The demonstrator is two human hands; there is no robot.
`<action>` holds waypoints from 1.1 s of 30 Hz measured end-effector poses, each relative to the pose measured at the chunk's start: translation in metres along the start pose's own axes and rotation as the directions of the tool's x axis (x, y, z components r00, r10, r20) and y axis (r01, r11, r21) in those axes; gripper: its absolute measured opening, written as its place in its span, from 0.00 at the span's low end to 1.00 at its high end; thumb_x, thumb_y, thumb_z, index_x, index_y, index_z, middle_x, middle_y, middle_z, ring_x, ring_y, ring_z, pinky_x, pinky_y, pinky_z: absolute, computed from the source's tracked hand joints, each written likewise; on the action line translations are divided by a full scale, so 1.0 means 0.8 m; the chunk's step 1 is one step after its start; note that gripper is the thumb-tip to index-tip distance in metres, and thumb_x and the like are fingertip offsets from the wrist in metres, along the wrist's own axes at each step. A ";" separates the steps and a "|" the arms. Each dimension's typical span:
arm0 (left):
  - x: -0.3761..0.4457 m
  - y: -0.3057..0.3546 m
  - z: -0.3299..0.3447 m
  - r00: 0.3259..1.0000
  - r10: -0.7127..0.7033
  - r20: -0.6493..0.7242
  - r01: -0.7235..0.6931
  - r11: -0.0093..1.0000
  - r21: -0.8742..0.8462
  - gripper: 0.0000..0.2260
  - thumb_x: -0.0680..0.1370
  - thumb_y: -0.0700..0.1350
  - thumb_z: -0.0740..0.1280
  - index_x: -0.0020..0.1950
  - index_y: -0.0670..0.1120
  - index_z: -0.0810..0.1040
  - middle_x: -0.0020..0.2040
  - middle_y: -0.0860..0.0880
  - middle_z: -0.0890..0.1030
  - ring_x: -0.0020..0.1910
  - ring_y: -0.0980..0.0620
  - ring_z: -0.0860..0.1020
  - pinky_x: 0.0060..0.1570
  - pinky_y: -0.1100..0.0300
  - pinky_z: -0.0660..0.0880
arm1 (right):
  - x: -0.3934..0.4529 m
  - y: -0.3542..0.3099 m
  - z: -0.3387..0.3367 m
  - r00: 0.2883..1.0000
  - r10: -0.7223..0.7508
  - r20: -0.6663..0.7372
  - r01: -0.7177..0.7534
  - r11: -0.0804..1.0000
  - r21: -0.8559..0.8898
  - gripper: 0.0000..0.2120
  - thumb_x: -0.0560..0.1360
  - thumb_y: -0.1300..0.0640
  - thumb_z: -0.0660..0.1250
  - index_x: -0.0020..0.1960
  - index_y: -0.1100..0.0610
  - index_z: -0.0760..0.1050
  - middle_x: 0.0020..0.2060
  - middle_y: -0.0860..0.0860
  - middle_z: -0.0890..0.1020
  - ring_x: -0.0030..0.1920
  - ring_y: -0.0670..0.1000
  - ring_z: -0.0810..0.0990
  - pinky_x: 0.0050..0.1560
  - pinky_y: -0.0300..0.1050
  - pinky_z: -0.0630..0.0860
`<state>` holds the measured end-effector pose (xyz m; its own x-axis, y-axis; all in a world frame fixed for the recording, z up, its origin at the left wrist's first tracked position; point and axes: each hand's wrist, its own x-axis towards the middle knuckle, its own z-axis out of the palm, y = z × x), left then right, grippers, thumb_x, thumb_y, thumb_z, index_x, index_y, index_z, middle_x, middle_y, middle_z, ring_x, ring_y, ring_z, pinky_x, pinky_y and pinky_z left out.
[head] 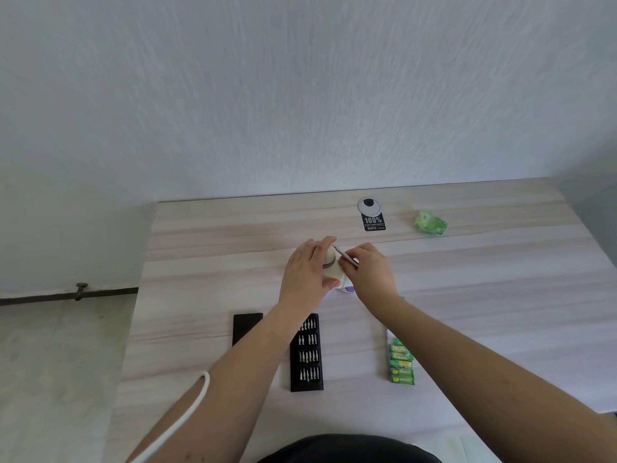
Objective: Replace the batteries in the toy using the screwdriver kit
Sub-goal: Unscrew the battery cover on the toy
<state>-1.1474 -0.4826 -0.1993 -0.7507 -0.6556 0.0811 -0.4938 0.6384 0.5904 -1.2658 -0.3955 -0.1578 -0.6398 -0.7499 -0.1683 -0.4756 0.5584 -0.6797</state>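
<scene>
A white toy with a purple band (332, 266) sits near the middle of the wooden table (500, 279). My left hand (305, 270) wraps around the toy from the left. My right hand (369, 269) pinches a thin grey screwdriver (345, 256), its tip pointing up-left against the toy's top. The open black bit tray (307, 354) of the screwdriver kit lies nearer me, with its black lid (246, 327) to the left. A pack of green batteries (401, 364) lies to the right, partly under my right forearm.
A crumpled green wrapper (430, 222) and a black-and-white label card (372, 215) lie at the table's far side by the wall. A white cable (187, 419) runs over my left forearm. The table's left edge drops to a grey floor.
</scene>
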 end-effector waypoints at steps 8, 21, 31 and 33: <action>-0.001 0.001 0.001 0.999 0.002 -0.034 -0.003 1.000 -0.016 0.42 0.63 0.46 0.79 0.70 0.57 0.58 0.64 0.48 0.73 0.66 0.44 0.70 0.67 0.51 0.67 | 0.006 -0.014 0.004 0.999 0.007 0.053 0.006 0.968 -0.249 0.11 0.79 0.59 0.58 0.48 0.64 0.77 0.51 0.57 0.75 0.42 0.60 0.78 0.40 0.50 0.73; -0.001 0.001 0.000 1.000 -0.001 -0.018 0.001 1.000 -0.011 0.41 0.64 0.46 0.78 0.69 0.59 0.56 0.65 0.48 0.72 0.68 0.44 0.69 0.68 0.51 0.66 | 0.008 -0.018 -0.002 0.992 0.038 0.123 0.014 0.920 -0.393 0.09 0.79 0.58 0.60 0.54 0.62 0.75 0.55 0.56 0.73 0.47 0.61 0.79 0.43 0.52 0.75; -0.001 0.000 0.001 1.000 0.006 -0.020 -0.006 1.000 -0.014 0.40 0.64 0.47 0.78 0.72 0.54 0.62 0.64 0.48 0.72 0.68 0.45 0.69 0.69 0.52 0.65 | 0.008 -0.017 -0.002 0.992 0.006 0.128 0.049 0.906 -0.421 0.08 0.79 0.59 0.62 0.54 0.62 0.74 0.55 0.56 0.73 0.47 0.61 0.79 0.43 0.52 0.75; -0.001 0.000 0.000 1.000 0.010 -0.024 -0.011 1.000 -0.010 0.40 0.64 0.46 0.78 0.72 0.54 0.62 0.64 0.48 0.72 0.68 0.45 0.69 0.69 0.52 0.65 | 0.009 -0.018 -0.003 0.992 -0.020 0.125 0.071 0.906 -0.418 0.07 0.79 0.60 0.62 0.54 0.62 0.74 0.55 0.56 0.73 0.47 0.60 0.79 0.43 0.51 0.74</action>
<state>-1.1466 -0.4821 -0.1997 -0.7450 -0.6585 0.1064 -0.4812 0.6411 0.5979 -1.2650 -0.4082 -0.1470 -0.5497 -0.7992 -0.2430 -0.7281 0.6010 -0.3295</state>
